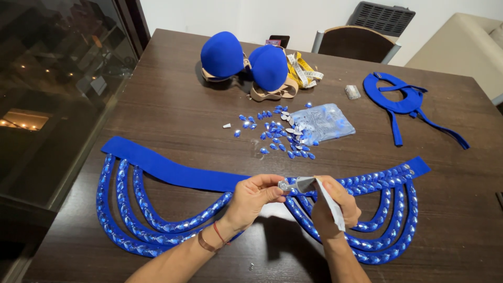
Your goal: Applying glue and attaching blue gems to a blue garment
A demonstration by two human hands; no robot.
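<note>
Right hand [335,207] was closed around a small silver glue tube [317,195], nozzle pointing left; left hand [254,198] pinched thumb and forefinger on the tube's tip or cap [283,185], hard to tell which. Tube looked light, soft-walled and crushable, so best held mid-body with only mild squeeze. Both hands hovered just over the middle of a blue fabric belt [167,169] with draped loops of blue gems, lying flat on the dark wood table [178,112]; belt looked floppy, its gem strands slick. Beyond it, loose blue teardrop gems [272,133] lay scattered beside a clear plastic bag [322,123] with more gems inside. Farther back sat a blue padded bra [246,63], a yellow tape measure [304,71] and a blue strap piece [403,99].
</note>
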